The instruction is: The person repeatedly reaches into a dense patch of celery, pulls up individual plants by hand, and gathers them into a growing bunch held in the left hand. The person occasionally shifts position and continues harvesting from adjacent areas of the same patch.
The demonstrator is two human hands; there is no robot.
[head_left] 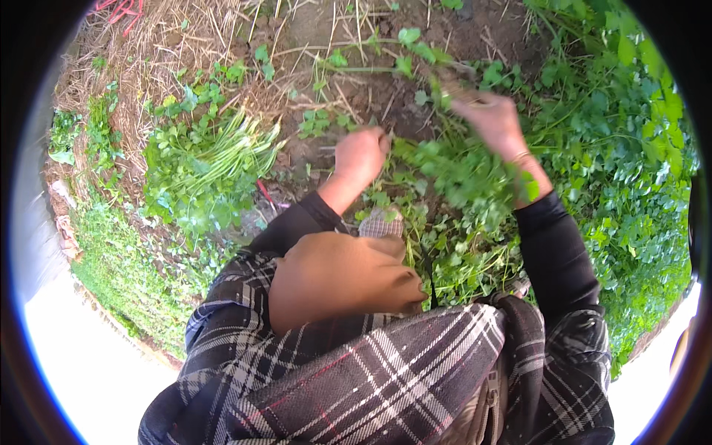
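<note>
My left hand [361,157] is closed in a loose fist just above the soil, left of the middle. What lies inside its fingers is hidden; a thin greyish strip shows beside it. My right hand [495,124], slightly smeared by motion, is raised further right with its fingers closed around leafy green stems [443,95]. Serrated leaves [471,174] spread below that hand. On the left lies a bundle of cut leafy greens [237,148], its pale stems pointing toward the upper right.
Growing leafy plants [615,200] fill the right side. Dry straw [170,55] covers soil at the upper left. A slim red object [265,191] lies by the bundle, near my left forearm. A patterned shoe [381,222] and my brown-clad knee [341,274] are below the hands.
</note>
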